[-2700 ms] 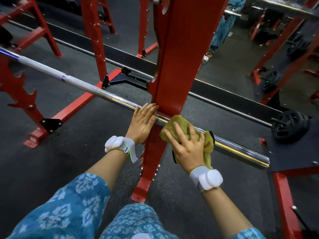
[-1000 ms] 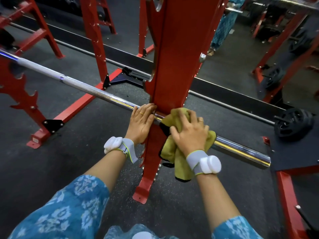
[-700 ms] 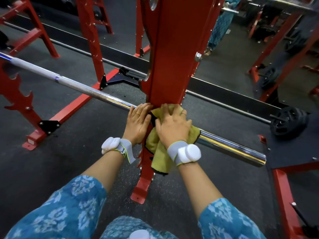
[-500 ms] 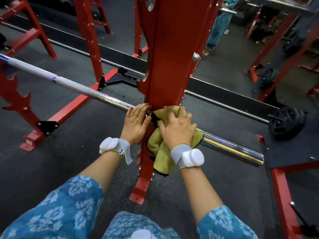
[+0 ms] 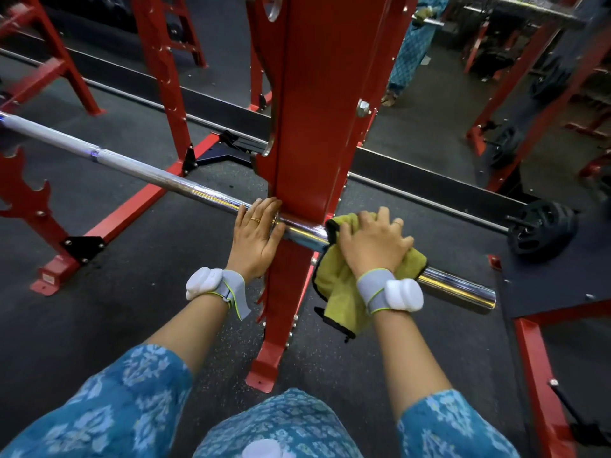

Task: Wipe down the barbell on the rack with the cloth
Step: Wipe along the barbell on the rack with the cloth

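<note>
Barbell (image 5: pixel 132 166) slants upper left to lower right across the rack upright (image 5: pixel 310 127); left hand (image 5: pixel 256 238) lies flat on the shaft (image 5: pixel 205 193), fingers straight, just beside the upright's left side. Right of the upright, right hand (image 5: pixel 373 242) grips the yellow-green cloth (image 5: pixel 337 292) wrapped over the chrome sleeve (image 5: pixel 453 284): mid-wipe, I'd say. Next: hold the squeeze and slide outward to the bare sleeve end (image 5: pixel 489 300), bar steadied.

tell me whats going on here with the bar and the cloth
A person is wiping a barbell that sits on a red rack. The right hand holds a yellow-green cloth over the bar just right of the rack's upright. The left hand rests on the bar just left of it. The chrome end beyond the cloth is bare.
</note>
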Motion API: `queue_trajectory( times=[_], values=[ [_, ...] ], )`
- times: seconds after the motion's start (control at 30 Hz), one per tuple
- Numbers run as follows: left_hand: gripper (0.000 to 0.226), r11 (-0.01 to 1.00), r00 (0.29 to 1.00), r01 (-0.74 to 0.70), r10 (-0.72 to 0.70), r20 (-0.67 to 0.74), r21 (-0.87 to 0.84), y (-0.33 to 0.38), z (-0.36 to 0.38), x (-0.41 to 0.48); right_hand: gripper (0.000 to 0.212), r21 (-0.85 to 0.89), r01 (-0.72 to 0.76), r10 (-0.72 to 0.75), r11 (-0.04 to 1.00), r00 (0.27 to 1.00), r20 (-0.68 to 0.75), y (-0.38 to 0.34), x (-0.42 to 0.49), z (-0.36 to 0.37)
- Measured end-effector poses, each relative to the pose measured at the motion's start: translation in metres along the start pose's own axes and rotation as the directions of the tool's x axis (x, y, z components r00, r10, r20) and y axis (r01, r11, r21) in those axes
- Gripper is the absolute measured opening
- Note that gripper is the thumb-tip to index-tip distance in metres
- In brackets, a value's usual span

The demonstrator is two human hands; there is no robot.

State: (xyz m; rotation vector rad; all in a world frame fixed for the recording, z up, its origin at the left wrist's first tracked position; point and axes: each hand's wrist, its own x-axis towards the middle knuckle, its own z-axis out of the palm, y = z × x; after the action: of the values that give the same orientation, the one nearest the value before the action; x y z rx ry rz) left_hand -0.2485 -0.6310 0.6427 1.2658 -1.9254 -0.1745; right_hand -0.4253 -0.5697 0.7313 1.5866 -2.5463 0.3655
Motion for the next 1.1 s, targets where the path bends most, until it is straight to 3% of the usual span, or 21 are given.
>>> queue_trajectory(
  times=[0.13, 0.27, 0.4, 0.5, 0.63, 0.73, 0.83, 1.0, 1.1],
  values=[
    [0.053, 1.000, 1.000, -0.006, 0.006, 0.012, 0.005, 0.000, -0.001, 0.000, 0.042, 0.015, 0.094, -0.094, 0.995, 0.996, 0.005, -0.005, -0.004, 0.003],
    [0.056, 0.998, 0.999, -0.032, 0.031, 0.017, 0.045, 0.000, -0.003, 0.001, 0.041, 0.067, 0.011, -0.011, 0.998, 1.000, 0.003, 0.015, 0.000, 0.001],
    [0.053, 0.976, 0.992, -0.111, 0.121, -0.045, 0.189, 0.008, -0.002, 0.004, 0.038, 0.054, -0.098, 0.099, 0.994, 0.995, -0.022, 0.042, -0.002, 0.000],
    [0.044, 0.950, 0.959, -0.261, 0.276, -0.066, 0.173, 0.022, 0.003, 0.007, 0.034, 0.044, -0.139, 0.139, 0.989, 0.990, -0.001, 0.041, -0.002, -0.002],
    [0.040, 0.873, 0.878, -0.477, 0.478, 0.018, 0.102, 0.053, 0.024, 0.018, 0.033, 0.009, -0.033, 0.033, 0.999, 0.999, 0.016, 0.022, -0.002, -0.004],
    [0.049, 0.873, 0.870, -0.487, 0.481, 0.106, 0.032, 0.074, 0.034, 0.030, 0.035, 0.020, -0.007, 0.007, 1.000, 1.000, 0.026, 0.027, -0.004, -0.004],
    [0.043, 0.885, 0.875, -0.466, 0.461, 0.150, -0.003, 0.090, 0.043, 0.042, 0.035, 0.027, -0.041, 0.041, 0.999, 0.999, 0.017, 0.045, -0.007, -0.006],
    [0.052, 0.919, 0.891, -0.387, 0.351, 0.289, 0.078, 0.098, 0.057, 0.045, 0.034, 0.025, -0.175, 0.175, 0.984, 0.984, -0.022, 0.078, -0.009, -0.006],
    [0.060, 0.919, 0.890, -0.375, 0.320, 0.325, 0.122, 0.098, 0.058, 0.044, 0.032, -0.004, -0.179, 0.179, 0.984, 0.984, -0.011, 0.069, -0.005, -0.006]
  ],
)
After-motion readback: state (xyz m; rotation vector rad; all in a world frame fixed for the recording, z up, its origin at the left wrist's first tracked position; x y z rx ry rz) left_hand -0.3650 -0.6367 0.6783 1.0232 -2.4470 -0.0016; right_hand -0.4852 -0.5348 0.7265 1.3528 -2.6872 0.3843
